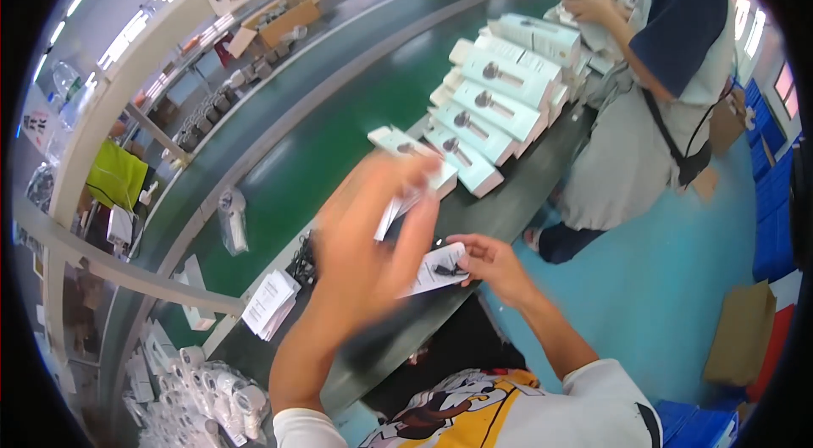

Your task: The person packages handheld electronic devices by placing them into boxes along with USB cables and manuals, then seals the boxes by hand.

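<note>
Person at the table (478, 219) has a white leaflet (429, 275) low over the near side, w/ a small black cable (453, 271) lying against its R end. R hand (494, 268) has that end: grip is pinching paper & prob. cable together, thumb + fingertips closed at the edge. Leaflet looks v. light, thin & bendy, so prob. sags if held by one corner; cable looks soft, bit springy, might slide off slick paper. Best hold IMO: flat pinch near the edge w/ thumb over the cable. R forearm comes in from lower R, angled up & inward, fingers bent. L hand (360, 224) is up in front, forearm steep from lower L, thumb & fingers look apart but blurred; a white box (402, 143) shows just past the fingertips, can't tell if they're touching it or if that grip has anything.
</note>
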`<state>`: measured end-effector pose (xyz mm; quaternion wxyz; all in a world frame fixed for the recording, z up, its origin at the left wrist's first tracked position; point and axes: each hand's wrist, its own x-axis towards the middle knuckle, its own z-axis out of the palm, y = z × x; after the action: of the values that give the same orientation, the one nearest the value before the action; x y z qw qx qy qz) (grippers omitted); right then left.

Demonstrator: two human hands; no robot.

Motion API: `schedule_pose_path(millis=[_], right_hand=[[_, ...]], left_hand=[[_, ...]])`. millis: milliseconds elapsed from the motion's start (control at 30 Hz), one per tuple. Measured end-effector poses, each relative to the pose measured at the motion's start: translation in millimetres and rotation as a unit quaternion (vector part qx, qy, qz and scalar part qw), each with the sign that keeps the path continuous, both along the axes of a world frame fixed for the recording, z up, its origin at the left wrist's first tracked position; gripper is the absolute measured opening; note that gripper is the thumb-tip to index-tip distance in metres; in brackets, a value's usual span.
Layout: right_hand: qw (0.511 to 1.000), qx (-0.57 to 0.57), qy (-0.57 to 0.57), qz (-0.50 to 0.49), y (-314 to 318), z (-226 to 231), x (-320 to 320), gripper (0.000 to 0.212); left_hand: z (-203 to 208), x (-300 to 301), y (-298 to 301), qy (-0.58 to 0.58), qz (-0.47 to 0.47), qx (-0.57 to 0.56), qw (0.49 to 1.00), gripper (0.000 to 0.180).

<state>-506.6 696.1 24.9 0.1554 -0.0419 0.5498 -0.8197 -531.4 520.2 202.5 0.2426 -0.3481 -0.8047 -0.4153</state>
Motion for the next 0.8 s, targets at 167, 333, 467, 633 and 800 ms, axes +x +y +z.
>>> schedule_pose_path(millis=[167,333,467,633,800], right_hand=[[0.998,-0.018,0.053,0.007,-6.7,-0.3,3.6,0.043],[0.999,0.027,0.032,-0.03,17.0,-16.1,12.9,0.034],[0.999,0.019,0.026,-0.028,14.7,-17.0,11.7,0.027],[0.998,-0.002,0.046,-0.037,9.7,-13.5,1.4,0.025],[0.977,-0.142,0.091,-0.131,49.6,23.6,-30.3,0.015]], left_hand=[[-160.9,-173.6,-5.7,-0.209,0.276,-0.219,0.912,0.088],[-187.7,-191.2,27.6,-0.319,0.327,-0.187,0.87,0.111],[-186.7,-194.5,30.7,-0.318,0.35,-0.116,0.873,0.101],[-159.8,-183.5,-12.6,-0.281,0.335,0.008,0.899,0.081],[-85.3,-84.6,-66.0,-0.149,0.174,-0.07,0.971,0.08]])
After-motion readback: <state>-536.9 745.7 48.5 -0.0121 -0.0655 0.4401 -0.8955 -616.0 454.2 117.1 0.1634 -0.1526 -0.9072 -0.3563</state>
